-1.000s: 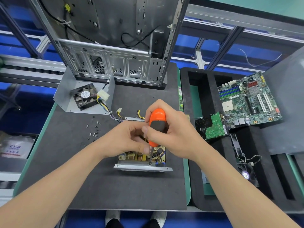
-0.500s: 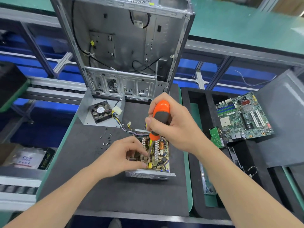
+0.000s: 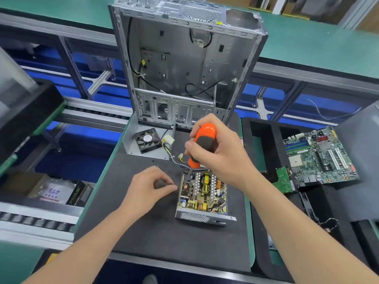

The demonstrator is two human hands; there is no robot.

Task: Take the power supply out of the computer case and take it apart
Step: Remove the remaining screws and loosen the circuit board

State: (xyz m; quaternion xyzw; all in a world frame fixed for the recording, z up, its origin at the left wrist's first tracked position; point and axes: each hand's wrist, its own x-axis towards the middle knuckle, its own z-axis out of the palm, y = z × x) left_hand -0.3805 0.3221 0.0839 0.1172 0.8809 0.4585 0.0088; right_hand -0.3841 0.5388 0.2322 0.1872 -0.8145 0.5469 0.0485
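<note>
The open power supply point(image 3: 202, 193) lies on the black mat point(image 3: 164, 232) with its circuit board and coils bare. My right hand point(image 3: 223, 158) grips an orange and grey screwdriver point(image 3: 205, 138), whose tip stands at the supply's far left corner among the wires. My left hand point(image 3: 147, 185) hovers just left of the supply, thumb and forefinger pinched together as on a small screw that I cannot see. The supply's lid with its fan point(image 3: 147, 140) lies behind, tethered by wires. The gutted computer case point(image 3: 184, 68) stands upright at the back.
To the right, a black foam tray point(image 3: 264, 140) holds a motherboard point(image 3: 320, 156) and a small green card point(image 3: 284, 179). A loose screw point(image 3: 153, 160) lies on the mat above my left hand. Roller conveyors run at left and behind.
My left hand has left the screwdriver tip and moved left off the supply. The screwdriver has shifted to the supply's far left corner. My head has tilted up, showing more of the case.
</note>
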